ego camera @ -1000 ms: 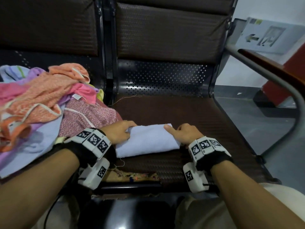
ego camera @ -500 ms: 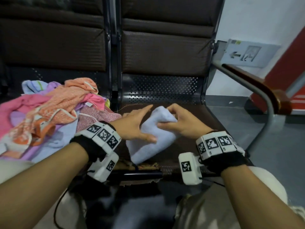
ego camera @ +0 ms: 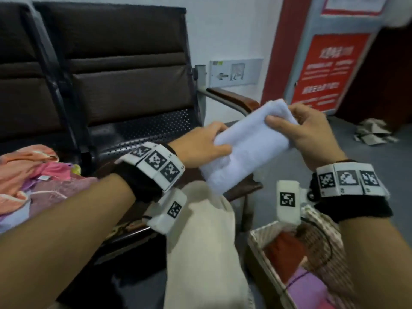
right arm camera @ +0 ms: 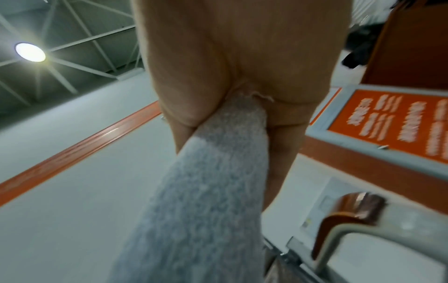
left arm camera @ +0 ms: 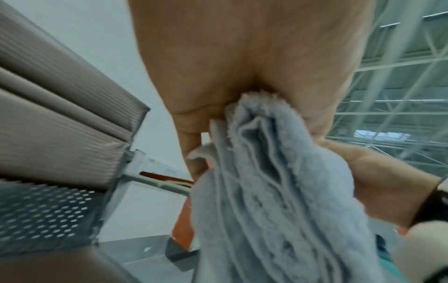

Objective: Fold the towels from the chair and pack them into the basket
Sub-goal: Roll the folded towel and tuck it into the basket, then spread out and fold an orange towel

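Note:
A folded pale blue towel (ego camera: 245, 148) hangs in the air above the seat's right front corner, gripped at both ends. My left hand (ego camera: 200, 146) pinches its left end, where the stacked layers (left arm camera: 271, 172) show edge-on. My right hand (ego camera: 298, 128) grips the far right end (right arm camera: 218, 172), thumb on top. The lined basket (ego camera: 330, 237) stands on the floor at lower right, below my right wrist, with a dark red towel (ego camera: 283, 253) and a purple one (ego camera: 310, 288) inside. Loose pink, orange and lilac towels (ego camera: 33, 175) lie heaped on the left seat.
The dark brown chair seat (ego camera: 138, 134) has a metal armrest with a wooden top (ego camera: 231, 99) just behind the towel. My beige trouser leg (ego camera: 205, 253) fills the foreground. Crumpled paper (ego camera: 370, 134) lies on the grey floor by a red sign.
The folded blue towel has left the seat. Both hands took hold of it and carried it up and to the right, towards the armrest side; the view has swung right and the basket now shows.

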The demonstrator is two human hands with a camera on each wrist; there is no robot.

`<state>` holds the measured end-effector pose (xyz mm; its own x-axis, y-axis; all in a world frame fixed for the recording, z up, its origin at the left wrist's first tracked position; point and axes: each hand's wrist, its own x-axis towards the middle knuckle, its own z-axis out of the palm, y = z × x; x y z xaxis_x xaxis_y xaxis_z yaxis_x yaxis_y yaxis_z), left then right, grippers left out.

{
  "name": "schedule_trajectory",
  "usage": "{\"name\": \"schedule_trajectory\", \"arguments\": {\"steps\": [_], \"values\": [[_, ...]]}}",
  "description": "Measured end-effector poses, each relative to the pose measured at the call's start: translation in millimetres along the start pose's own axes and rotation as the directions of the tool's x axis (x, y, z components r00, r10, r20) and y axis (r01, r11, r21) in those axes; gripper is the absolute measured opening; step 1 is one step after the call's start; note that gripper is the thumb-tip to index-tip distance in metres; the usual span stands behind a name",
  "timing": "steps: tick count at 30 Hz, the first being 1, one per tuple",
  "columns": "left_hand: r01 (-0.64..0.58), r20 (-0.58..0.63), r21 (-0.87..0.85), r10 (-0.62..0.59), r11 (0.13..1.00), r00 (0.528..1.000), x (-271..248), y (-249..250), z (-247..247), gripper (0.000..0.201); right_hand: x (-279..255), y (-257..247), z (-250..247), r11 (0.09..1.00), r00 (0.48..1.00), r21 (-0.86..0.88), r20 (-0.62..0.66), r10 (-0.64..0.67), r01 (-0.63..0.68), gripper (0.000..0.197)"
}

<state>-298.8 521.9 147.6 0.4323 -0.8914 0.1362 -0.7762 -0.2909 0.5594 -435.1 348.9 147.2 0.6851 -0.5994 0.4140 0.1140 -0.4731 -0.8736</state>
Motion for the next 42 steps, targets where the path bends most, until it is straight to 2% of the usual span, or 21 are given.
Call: {"name": "schedule_trajectory", "arguments": {"steps": [2,5,8,11,15,18,20,23,25,28,30,34,38,42], "values": [[-0.016,0.085,0.095,0.008,0.995,0.996,25.8,24.9,21.9,0.034,-13.2,28.6,-29.8,0.997,0.99,0.009,-0.116,0.083,-0.082,0.024],[-0.07,0.238,0.197,0.021,0.978,0.971,59.1,52.3,75.1,0.04,-40.2,79.0,-72.0,0.975,0.95,0.015,-0.223,0.219,-0.221,0.032],[-0.103,0.402,0.152,0.034,0.983,0.915,77.5,61.1,143.7,0.04,-76.6,129.5,-105.8,0.942,0.909,-0.037,-0.279,0.311,-0.334,0.029],[-0.075,0.508,0.09,0.02,0.993,0.861,81.4,55.3,214.9,0.037,-113.3,174.8,-127.1,0.897,0.859,-0.047,-0.313,0.405,-0.44,0.026],[0.0,0.635,0.024,-0.016,1.0,0.773,77.6,38.0,298.9,0.035,-153.7,228.8,-143.1,0.792,0.783,-0.099,-0.268,0.561,-0.602,0.018],[0.042,0.7,0.092,-0.094,0.995,0.708,71.9,24.8,347.2,0.03,-176.9,263.8,-146.6,0.699,0.719,-0.17,-0.183,0.67,-0.695,0.014],[0.074,0.739,0.136,-0.151,0.988,0.657,67.7,18.9,373.5,0.028,-188.2,284.5,-146.4,0.637,0.666,-0.198,-0.176,0.725,-0.745,0.012],[0.095,0.805,0.192,-0.212,0.977,0.555,60.2,12.0,404.9,0.039,-201.4,314.4,-141.3,0.545,0.588,-0.242,-0.162,0.793,-0.802,0.028],[0.081,0.816,0.224,-0.233,0.971,0.53,57.2,6.7,414.8,0.04,-209.3,332.8,-134.7,0.488,0.533,-0.242,-0.179,0.827,-0.839,0.031],[0.131,0.778,0.197,-0.236,0.972,0.583,59.8,-0.9,407.1,0.044,-217.3,350.6,-128.2,0.338,0.433,-0.382,-0.196,0.88,-0.86,0.025],[0.168,0.741,0.142,-0.217,0.975,0.636,65.5,-6.0,390.5,0.037,-212.2,351.8,-126.0,0.313,0.439,-0.484,-0.17,0.882,-0.817,0.02],[0.244,0.662,0.033,-0.204,0.969,0.721,73.5,-11.1,344.6,0.025,-173.2,327.4,-117.6,0.422,0.579,-0.582,-0.105,0.808,-0.695,0.015],[0.256,0.543,-0.054,-0.187,0.965,0.819,78.1,-9.0,278.2,0.02,-111.3,277.7,-94.7,0.583,0.736,-0.599,-0.017,0.676,-0.549,0.011],[0.218,0.322,-0.052,-0.19,0.975,0.927,66.1,-11.6,188.8,0.016,-41.2,210.1,-49.5,0.742,0.842,-0.559,0.135,0.523,-0.371,0.011]]}}
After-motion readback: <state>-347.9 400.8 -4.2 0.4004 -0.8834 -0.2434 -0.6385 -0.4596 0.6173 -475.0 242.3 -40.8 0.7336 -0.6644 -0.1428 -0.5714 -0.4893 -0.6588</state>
